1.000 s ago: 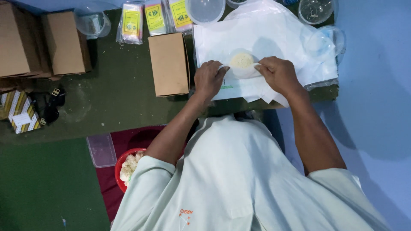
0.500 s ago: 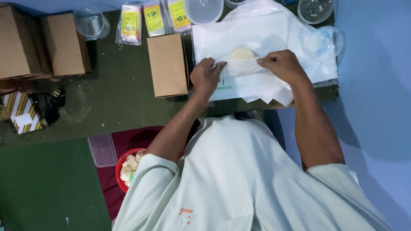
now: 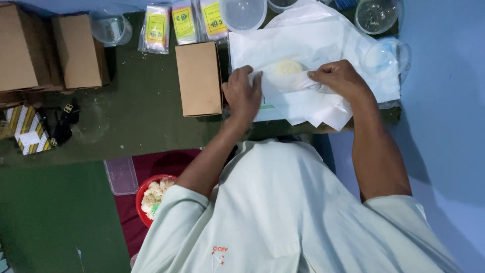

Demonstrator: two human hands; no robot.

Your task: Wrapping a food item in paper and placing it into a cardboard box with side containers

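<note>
Green table (image 3: 151, 131), white paper sheet (image 3: 313, 45) underneath, both hands folding.
Left hand (image 3: 243, 93) and right hand (image 3: 341, 78) pinching thin, limp wrapper (image 3: 288, 83) edges over soft, crumbly round cake (image 3: 289, 67) between fingers; best gripped at corners.

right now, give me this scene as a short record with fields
left hand: pressing a fold of white paper at its left edge
right hand: pinching the same fold at its right end
inside the fold: pale round disc, partly covered
beside left hand: upright brown box
far edge: clear tubs, yellow-labelled packets
near the person: red bowl of pale pieces
</note>
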